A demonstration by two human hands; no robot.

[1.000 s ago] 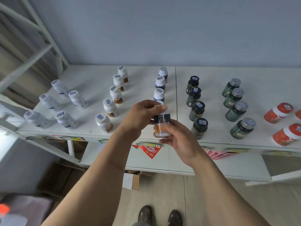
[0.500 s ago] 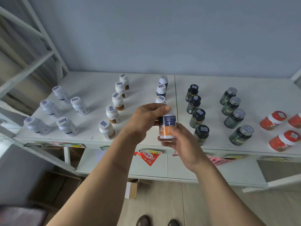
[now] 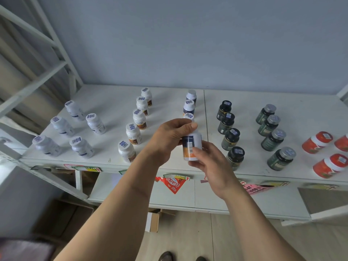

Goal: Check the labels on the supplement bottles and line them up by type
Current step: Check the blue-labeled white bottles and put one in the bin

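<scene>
White shelf top (image 3: 113,102) against a grey-blue wall, bottles already sorted into columns: plain white bottles (image 3: 95,123) at far left, white ones with brown labels (image 3: 139,119) next, a short blue-label column (image 3: 188,107) mid-shelf, black-capped dark bottles (image 3: 230,138), grey-capped green bottles (image 3: 273,140), red bottles (image 3: 317,142) at far right. Both forearms reach in from below. Left hand (image 3: 169,137) grips the top of the held bottle (image 3: 192,146), thumb and fingers wrapped over the cap; right hand (image 3: 209,161) cups it from below, fingers curled around the lower body. The bottle is upright, lifted above the shelf's front edge, just in front of the blue-label column, barcode side facing the camera. Step looks like label check, nearly done with sorting overall. Blue-and-orange label seems to match the blue-label column, so next move likely calls for setting it down upright at that column's near end, in line, without knocking the neighbouring dark bottles.
</scene>
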